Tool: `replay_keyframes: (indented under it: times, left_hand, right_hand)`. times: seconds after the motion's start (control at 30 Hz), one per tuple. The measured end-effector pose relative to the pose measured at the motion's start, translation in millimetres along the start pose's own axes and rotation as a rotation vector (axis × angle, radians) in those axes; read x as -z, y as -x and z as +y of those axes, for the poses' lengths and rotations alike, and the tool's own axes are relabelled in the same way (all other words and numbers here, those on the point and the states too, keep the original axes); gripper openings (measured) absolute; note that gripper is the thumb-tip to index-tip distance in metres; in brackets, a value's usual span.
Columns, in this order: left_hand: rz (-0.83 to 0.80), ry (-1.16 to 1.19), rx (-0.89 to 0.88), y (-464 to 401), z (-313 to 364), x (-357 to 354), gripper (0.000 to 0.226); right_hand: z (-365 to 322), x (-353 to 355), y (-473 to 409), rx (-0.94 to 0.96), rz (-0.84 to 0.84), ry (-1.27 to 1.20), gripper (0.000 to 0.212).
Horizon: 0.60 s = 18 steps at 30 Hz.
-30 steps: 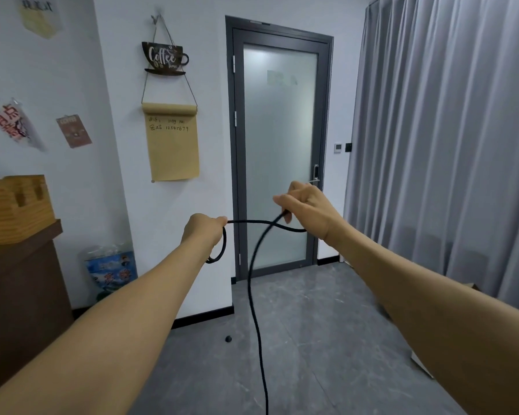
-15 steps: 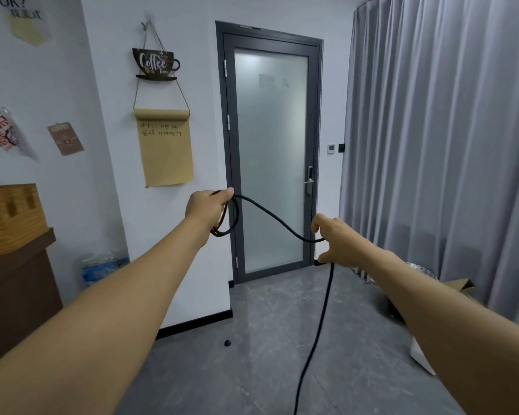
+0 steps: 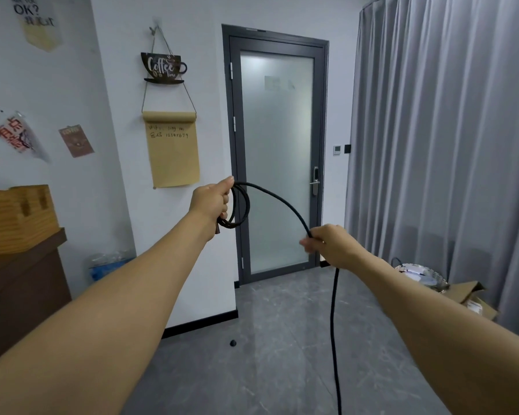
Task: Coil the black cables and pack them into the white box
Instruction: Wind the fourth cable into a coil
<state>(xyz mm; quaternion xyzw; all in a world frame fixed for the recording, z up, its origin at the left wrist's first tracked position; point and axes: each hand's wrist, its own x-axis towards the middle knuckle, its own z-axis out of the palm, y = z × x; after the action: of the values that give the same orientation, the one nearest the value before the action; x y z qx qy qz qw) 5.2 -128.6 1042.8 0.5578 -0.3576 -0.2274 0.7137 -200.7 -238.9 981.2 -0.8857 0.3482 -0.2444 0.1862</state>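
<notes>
Two bare forearms reach in from the lower corners of the frame toward its middle. The right hand (image 3: 331, 245), right of centre, has its fingers curled round the black cable (image 3: 285, 202), which enters the fist at the thumb side and leaves below the palm, hanging straight down to the bottom edge of the frame. From the right hand's fingertips the cable arcs up and leftward to the left hand (image 3: 212, 202), just left of centre and a little higher. That hand grips the gathered loops: its fingers close over the top of a small coil that hangs below and to the right of the knuckles. Beyond the hands stands a frosted glass door (image 3: 277, 157) at centre, a grey curtain (image 3: 450, 139) on the right and a paper scroll (image 3: 173, 151) on the wall at left.
</notes>
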Motion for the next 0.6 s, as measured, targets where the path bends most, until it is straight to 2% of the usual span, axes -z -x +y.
replay_keyframes:
  times: [0.13,0.23,0.33,0.47,0.6]
  left_hand:
    - [0.082,-0.004,0.034,-2,-3,7,0.032]
    - [0.134,-0.015,0.07,-4,-6,11,0.032]
    - [0.153,-0.023,0.083,-4,-8,13,0.033]
    - [0.149,-0.008,0.087,-3,-6,13,0.035]
    - [0.152,0.015,0.098,-4,-4,13,0.033]
  right_hand:
    - [-6,4,5,0.035,0.046,-0.133,0.035]
    - [-13,2,4,0.054,0.063,-0.169,0.028]
    - [-19,-1,0,0.084,0.17,-0.32,0.028]
    - [-27,5,-5,0.009,0.276,-0.548,0.033]
    - [-30,10,-6,-0.095,0.248,-0.671,0.035]
